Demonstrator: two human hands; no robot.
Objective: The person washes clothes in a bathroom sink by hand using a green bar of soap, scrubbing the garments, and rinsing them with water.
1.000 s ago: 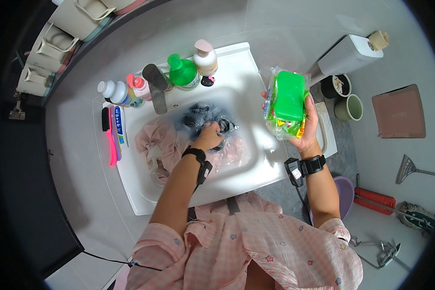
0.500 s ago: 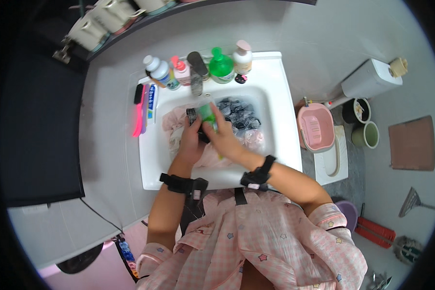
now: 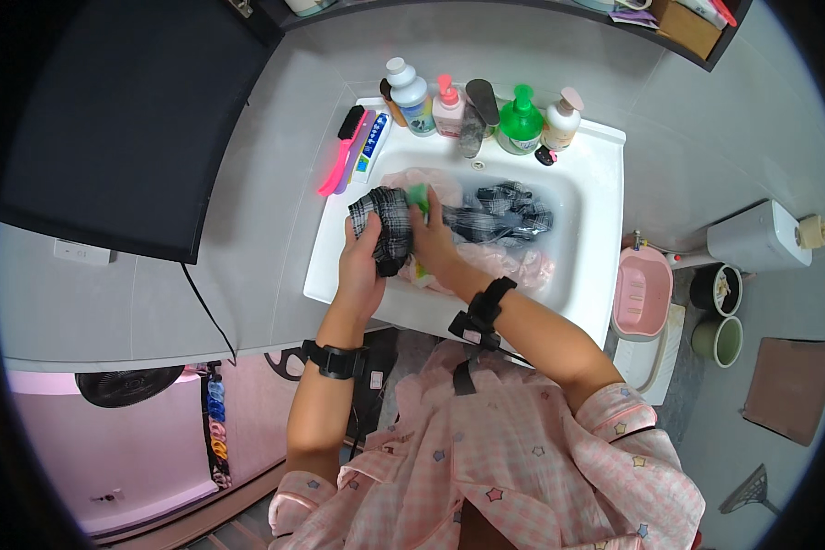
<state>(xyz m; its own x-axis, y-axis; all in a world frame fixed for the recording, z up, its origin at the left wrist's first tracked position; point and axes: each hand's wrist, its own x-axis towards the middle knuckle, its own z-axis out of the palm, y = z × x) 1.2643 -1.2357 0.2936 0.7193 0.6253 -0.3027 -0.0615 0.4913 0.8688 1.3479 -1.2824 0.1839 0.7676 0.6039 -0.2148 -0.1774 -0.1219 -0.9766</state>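
Black-and-white plaid cloth (image 3: 391,225) is bunched up in my left hand (image 3: 361,270), whose fingers are closed round it above the sink. Pressed close to the cloth's right side, my right hand (image 3: 437,246) is closed on a small green object (image 3: 419,195). Motion blurs that object, and its kind cannot be made out. A yellow-green bit shows below the right hand. Under both hands, pale pink fabric (image 3: 472,257) lies in the basin of the white sink (image 3: 585,220). More dark plaid cloth (image 3: 504,213) sits in water at the basin's right.
Along the sink's back rim stand a white bottle (image 3: 411,96), a pink pump bottle (image 3: 448,112), the grey faucet (image 3: 473,128), a green pump bottle (image 3: 521,124) and a white pump bottle (image 3: 561,121). A pink brush (image 3: 339,165) and toothpaste tube (image 3: 372,147) lie at left. A pink basin (image 3: 642,293) is at right.
The view has swung, so the sink now appears further right. The plaid cloth has come up higher in my left hand and shows more fully. The green object has moved to its upper right.
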